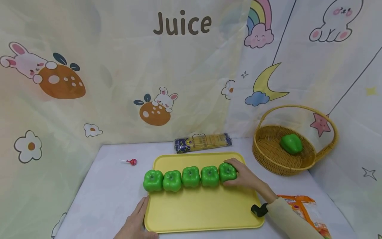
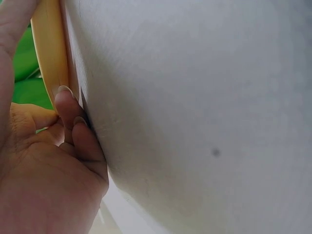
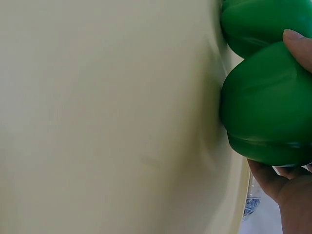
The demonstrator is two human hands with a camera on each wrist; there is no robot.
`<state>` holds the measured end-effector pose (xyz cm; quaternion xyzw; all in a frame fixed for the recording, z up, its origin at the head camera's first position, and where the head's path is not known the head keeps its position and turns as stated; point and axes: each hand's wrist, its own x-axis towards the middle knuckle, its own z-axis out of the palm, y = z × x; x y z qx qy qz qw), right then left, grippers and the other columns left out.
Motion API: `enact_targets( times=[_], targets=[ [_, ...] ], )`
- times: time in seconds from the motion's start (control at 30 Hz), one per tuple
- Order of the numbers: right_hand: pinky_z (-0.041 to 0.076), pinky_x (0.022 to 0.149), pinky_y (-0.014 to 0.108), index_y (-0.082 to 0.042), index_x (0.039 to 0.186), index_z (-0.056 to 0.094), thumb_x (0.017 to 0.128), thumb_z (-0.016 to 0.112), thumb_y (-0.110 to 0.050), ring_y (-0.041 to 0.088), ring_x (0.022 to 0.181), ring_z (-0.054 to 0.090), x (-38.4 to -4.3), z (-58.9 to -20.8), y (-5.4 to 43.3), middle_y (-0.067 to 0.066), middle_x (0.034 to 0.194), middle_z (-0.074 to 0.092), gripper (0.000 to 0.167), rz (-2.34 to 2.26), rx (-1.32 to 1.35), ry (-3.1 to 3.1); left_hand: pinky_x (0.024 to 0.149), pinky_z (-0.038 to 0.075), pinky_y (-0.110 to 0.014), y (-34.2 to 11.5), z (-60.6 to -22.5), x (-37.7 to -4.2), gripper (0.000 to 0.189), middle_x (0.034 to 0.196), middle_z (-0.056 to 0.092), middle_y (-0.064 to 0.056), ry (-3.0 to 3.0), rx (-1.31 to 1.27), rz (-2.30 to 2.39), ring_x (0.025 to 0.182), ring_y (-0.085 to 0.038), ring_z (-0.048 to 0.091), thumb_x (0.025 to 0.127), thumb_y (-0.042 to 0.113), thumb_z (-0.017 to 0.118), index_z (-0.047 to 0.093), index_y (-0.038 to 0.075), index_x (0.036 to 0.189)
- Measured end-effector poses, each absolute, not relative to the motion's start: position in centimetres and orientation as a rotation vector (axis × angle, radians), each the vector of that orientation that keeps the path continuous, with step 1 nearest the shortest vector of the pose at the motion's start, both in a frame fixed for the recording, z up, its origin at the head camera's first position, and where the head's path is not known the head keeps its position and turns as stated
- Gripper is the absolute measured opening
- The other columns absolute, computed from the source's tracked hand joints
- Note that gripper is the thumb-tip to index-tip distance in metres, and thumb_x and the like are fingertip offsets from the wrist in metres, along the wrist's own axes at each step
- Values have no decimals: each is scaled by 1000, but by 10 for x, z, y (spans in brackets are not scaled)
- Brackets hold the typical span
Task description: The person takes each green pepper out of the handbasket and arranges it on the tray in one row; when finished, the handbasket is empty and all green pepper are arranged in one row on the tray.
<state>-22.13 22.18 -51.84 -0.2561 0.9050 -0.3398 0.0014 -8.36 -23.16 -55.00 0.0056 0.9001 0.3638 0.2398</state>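
Several green bell peppers (image 1: 191,176) form a row across the upper half of a yellow tray (image 1: 203,212), the leftmost one overlapping the tray's left rim. My right hand (image 1: 245,176) grips the bell pepper at the right end (image 1: 226,170), thumb on the near side and fingers on the far side. In the right wrist view this pepper (image 3: 268,105) sits against its neighbour (image 3: 265,24). At the tray's front left corner my left hand (image 1: 135,221) holds the edge; the left wrist view shows curled fingers (image 2: 87,141) at the rim.
A wicker basket (image 1: 268,159) with one green bell pepper (image 1: 291,144) stands at the back right. Behind the tray lies a pasta packet (image 1: 206,142), and a red lollipop (image 1: 133,162) is left of it. An orange-and-white bag (image 1: 307,212) lies beside the right forearm.
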Motion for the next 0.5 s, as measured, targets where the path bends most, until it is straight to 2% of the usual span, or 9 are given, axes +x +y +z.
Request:
enact_targets(
  times=[0.23,0.5],
  targets=[
    [53,92,34,-5,139,53,71,91,-38,13,109,58,-221,-517,221,0,125,61,85,-1066,-815,2828,107,41,-68,-232,-551,-84,147,167,14,-21,2489,22,968,142,-52,37,57,60,92,1,13,163],
    [53,91,36,-5,143,48,71,91,-38,17,110,59,-220,-514,220,3,127,60,91,-1060,-790,2818,103,43,-70,-234,-552,-84,147,167,14,-22,2503,42,966,140,-53,38,58,60,91,2,10,163]
  ],
)
